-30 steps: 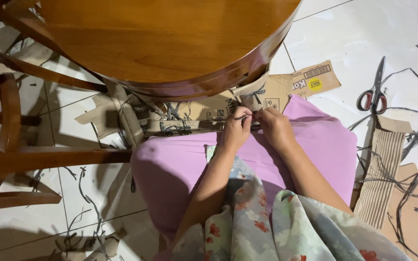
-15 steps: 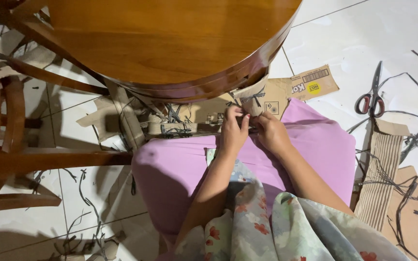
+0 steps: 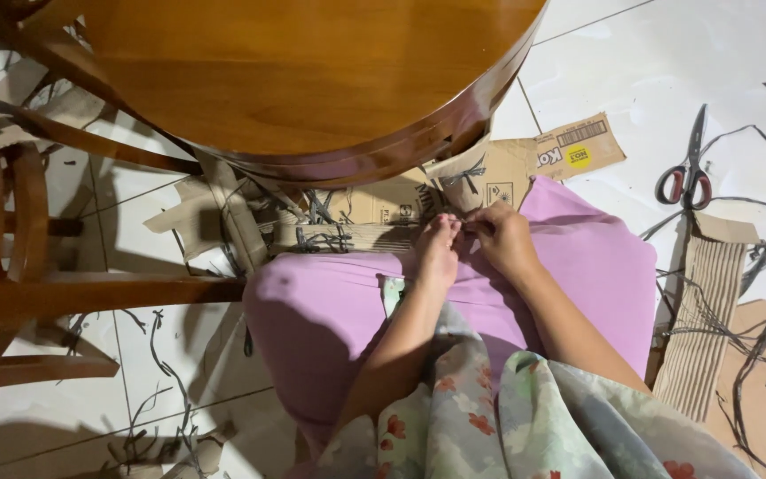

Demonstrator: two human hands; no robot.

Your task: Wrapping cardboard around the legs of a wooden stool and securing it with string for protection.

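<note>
A person seated on the tiled floor (image 3: 631, 62) works at a cardboard strip (image 3: 347, 236) bound with dark cord (image 3: 325, 238), at frame centre, just above the pink-clad lap (image 3: 330, 306). The left hand (image 3: 437, 253) and right hand (image 3: 504, 238) meet at the strip's right end, their fingertips touching. Each grip is pinched shut on what looks like a thin piece of the cord, though the strand itself is too fine and too hidden by the fingers to make out clearly.

The strip lies across the knees, partly under the rim of a round wooden table (image 3: 312, 80) that fills the upper middle of the frame. A printed cardboard flap (image 3: 569, 151) lies just right of the table, and red-handled scissors (image 3: 686, 173) rest on the tiles at the upper right, well apart from the hands. A ribbed cardboard piece (image 3: 707, 310) and loose dark strands (image 3: 755, 341) lie at the right edge. A wooden chair (image 3: 19, 257) stands at the left.

Judged from this pose, the work is fine knotting or threading. It goes best with both pinches kept close to the strip, the cord held taut and the strip steadied against the lap so it does not slide under the table.
</note>
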